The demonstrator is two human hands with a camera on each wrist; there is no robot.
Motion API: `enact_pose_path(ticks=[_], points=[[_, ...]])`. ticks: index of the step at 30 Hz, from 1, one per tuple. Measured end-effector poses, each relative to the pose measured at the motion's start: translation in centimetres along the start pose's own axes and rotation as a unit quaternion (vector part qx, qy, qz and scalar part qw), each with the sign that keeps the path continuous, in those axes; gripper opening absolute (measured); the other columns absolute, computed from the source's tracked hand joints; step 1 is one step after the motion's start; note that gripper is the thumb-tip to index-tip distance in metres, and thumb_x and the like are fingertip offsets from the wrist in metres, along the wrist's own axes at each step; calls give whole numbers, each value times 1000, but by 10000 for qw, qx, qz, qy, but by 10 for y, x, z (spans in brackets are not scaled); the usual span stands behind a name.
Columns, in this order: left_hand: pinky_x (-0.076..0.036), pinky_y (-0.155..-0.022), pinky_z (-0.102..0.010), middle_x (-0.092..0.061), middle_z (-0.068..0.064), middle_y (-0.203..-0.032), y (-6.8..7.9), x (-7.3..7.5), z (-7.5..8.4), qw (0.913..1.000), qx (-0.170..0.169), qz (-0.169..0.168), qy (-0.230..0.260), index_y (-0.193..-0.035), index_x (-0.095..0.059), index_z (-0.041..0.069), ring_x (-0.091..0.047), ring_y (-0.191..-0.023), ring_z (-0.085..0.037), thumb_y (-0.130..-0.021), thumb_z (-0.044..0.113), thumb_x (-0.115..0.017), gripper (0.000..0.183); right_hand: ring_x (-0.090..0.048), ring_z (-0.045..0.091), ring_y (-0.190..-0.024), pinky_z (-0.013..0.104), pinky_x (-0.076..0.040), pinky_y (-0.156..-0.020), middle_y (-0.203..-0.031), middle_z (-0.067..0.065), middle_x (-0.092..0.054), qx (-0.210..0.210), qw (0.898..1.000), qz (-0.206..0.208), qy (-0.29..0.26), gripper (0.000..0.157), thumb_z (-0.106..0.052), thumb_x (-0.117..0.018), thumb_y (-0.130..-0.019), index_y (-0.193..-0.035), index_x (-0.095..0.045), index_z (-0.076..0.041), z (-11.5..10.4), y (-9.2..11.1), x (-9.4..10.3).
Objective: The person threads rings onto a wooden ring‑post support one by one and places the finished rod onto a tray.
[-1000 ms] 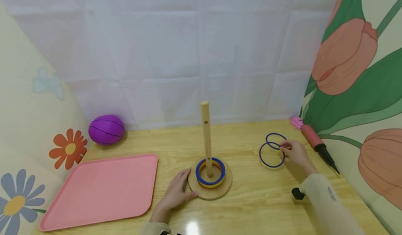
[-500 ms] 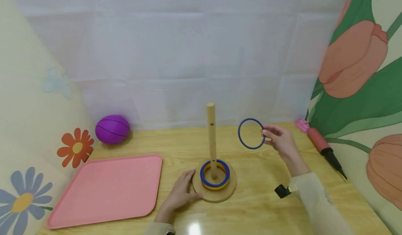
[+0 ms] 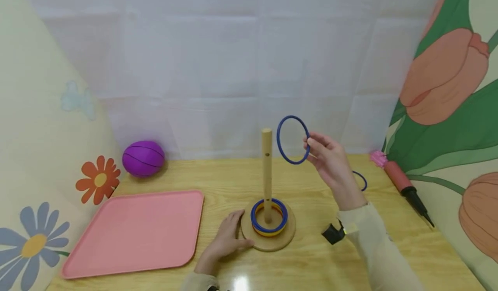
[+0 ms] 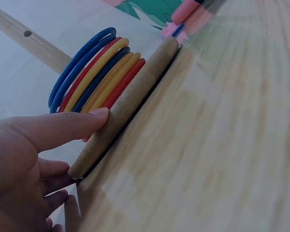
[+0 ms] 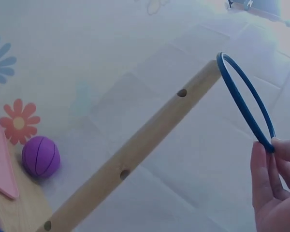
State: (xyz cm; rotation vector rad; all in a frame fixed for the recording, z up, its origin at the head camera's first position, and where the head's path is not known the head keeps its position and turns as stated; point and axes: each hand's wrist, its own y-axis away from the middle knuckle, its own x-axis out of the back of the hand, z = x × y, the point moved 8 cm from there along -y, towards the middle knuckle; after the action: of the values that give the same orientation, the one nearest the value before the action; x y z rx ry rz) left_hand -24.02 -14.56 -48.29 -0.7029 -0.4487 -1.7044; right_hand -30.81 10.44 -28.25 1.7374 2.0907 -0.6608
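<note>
Right hand (image 3: 330,161): rises toward the wooden post (image 3: 267,170).
Held blue ring (image 3: 278,139): is now lifted beside the post's top.
Other blue ring (image 3: 365,180): now lies apart.

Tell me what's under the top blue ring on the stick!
More blue, red and yellow rings, stacked down to the wooden base. In the left wrist view, the left hand covers part of that stack; underneath the base can't be seen.
</note>
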Motion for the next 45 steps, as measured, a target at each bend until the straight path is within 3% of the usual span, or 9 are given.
enact_pose_path(ticks=[4, 11, 19, 24, 28, 33, 37, 45], points=[[-9, -118, -65, -39, -27, -145, -1, -3, 2, 9999, 48, -128, 41, -144, -35, -7, -31, -139, -45, -71, 23, -85, 94, -67, 5, -75, 17, -57, -67, -81, -5, -72, 8, 10000, -22, 82, 37, 3, -48, -97, -84, -73, -20, -1, 3, -8], [-5, -118, -66, -37, -27, -147, -2, -4, 4, 9998, 48, -199, 86, -145, -34, -6, -28, -141, -45, -71, 22, -85, 94, -67, 4, -74, 17, -57, -65, -80, -6, -73, 58, 9997, 35, 251, 40, 5, -47, -97, -83, -73, -21, 0, 7, -11], [-28, -114, -61, -43, -24, -141, -4, -9, 6, 9995, -102, -144, 260, -143, -38, -8, -38, -134, -44, -67, 21, -88, 95, -67, 4, -75, 17, -58, -65, -81, -6, -73, 265, 9989, 154, 358, 37, 5, -50, -96, -84, -73, -21, -3, 13, -15], [-29, -114, -60, -45, -22, -140, -4, -10, 8, 9995, -154, -129, 263, -143, -39, -6, -41, -133, -43, -67, 25, -88, 96, -67, 4, -76, 17, -58, -64, -80, -8, -73, 325, 9968, 170, 714, 38, 6, -52, -95, -84, -73, -24, 3, 15, -14], [-30, -114, -59, -46, -21, -140, -3, -10, 5, 9994, -143, -94, 299, -143, -39, -5, -41, -133, -42, -67, 26, -88, 96, -66, 5, -79, 18, -58, -65, -82, -10, -72, 110, 9926, 223, 1191, 34, 3, -56, -94, -85, -72, -26, 22, 16, -4], [-30, -114, -59, -46, -22, -140, -4, -11, 2, 9995, -129, -29, 289, -143, -40, -5, -40, -134, -42, -67, 28, -88, 97, -65, 7, -83, 21, -59, -69, -85, -9, -69, -355, 9778, 249, 2048, 16, -3, -61, -93, -104, -70, -9, 58, 16, 18], [-30, -114, -59, -45, -22, -140, -4, -11, 2, 9996, -127, -5, 267, -143, -39, -5, -40, -134, -43, -66, 28, -88, 97, -64, 4, -80, 21, -60, -69, -87, -6, -68, -686, 9599, 265, 2705, 28, -1, -62, -92, -119, -61, 9, 89, 18, 37], [-31, -113, -60, -46, -23, -141, -4, -11, 2, 9996, -184, -17, 215, -144, -39, -5, -41, -133, -43, -67, 28, -88, 97, -65, 10, -83, 34, -62, -71, -102, 22, -69, -835, 9194, -35, 3844, 24, 1, -63, -91, -112, -63, 11, 125, 23, 58]])
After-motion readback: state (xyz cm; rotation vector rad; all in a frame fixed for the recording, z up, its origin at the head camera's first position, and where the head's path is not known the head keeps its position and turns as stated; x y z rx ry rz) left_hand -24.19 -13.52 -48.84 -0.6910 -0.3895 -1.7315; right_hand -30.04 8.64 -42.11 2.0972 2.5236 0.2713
